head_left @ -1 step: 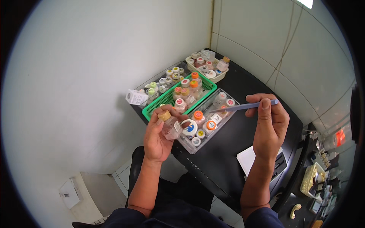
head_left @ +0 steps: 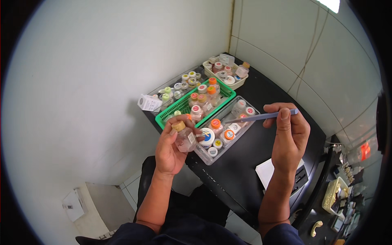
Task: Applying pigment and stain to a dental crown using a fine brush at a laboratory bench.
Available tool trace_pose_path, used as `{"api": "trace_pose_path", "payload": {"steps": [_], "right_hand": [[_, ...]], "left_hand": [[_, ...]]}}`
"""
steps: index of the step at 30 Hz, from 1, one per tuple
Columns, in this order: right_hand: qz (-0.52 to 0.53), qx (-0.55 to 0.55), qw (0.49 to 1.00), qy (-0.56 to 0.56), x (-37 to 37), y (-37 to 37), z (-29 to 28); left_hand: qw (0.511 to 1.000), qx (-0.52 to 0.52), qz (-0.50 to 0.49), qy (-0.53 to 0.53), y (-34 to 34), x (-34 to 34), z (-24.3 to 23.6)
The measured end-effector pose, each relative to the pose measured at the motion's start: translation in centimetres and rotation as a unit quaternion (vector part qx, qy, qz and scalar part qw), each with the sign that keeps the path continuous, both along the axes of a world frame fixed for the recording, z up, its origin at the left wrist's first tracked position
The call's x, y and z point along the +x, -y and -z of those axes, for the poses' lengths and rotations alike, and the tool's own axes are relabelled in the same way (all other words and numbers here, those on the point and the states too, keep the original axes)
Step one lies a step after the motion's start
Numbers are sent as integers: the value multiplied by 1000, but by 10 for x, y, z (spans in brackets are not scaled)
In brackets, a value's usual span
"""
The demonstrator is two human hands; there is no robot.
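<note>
My left hand [head_left: 166, 155] is closed around a small clear bottle [head_left: 187, 141] with a tan cap and pale pinkish contents. The bottle is tilted slightly, its cap still on. In my right hand [head_left: 288, 136], thumb and fingers pinch a slim tool [head_left: 267, 116] with a pale violet handle. Its thin, narrow tip points left, above a clear plastic tray [head_left: 209, 161]. That tray holds several capped jars, among them an orange-capped jar [head_left: 215, 125] and a wide white-lidded jar [head_left: 207, 138]. Whether the tip touches anything I cannot tell.
Behind the clear tray sits a green basket [head_left: 232, 96] of bottles. Farther back are a cream basket [head_left: 237, 86] and another group of small jars [head_left: 192, 81] by the wall. A white-and-black case [head_left: 265, 173] lies on the black table [head_left: 228, 179], under my right forearm.
The whole view has shifted slightly, so the table and trays appear a little lower and farther right. Both hands keep their hold on the bottle and the tool.
</note>
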State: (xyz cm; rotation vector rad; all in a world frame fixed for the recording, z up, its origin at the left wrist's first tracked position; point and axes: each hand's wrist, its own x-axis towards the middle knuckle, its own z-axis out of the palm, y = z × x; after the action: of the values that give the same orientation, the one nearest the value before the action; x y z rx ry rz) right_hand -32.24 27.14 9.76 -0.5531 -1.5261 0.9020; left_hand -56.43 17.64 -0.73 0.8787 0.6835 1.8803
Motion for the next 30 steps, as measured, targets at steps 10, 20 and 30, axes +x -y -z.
{"api": "trace_pose_path", "payload": {"steps": [10,20,30], "right_hand": [[-140,12,989,47,-35,31,7],[-184,110,972,99,-45,44,9],[-141,68,982,104,-56,42,19]], "left_hand": [[981,-26,-83,-173,36,-16,23],[988,-56,-61,-128,49,-16,21],[984,-42,-16,-173,52,4,2]]}}
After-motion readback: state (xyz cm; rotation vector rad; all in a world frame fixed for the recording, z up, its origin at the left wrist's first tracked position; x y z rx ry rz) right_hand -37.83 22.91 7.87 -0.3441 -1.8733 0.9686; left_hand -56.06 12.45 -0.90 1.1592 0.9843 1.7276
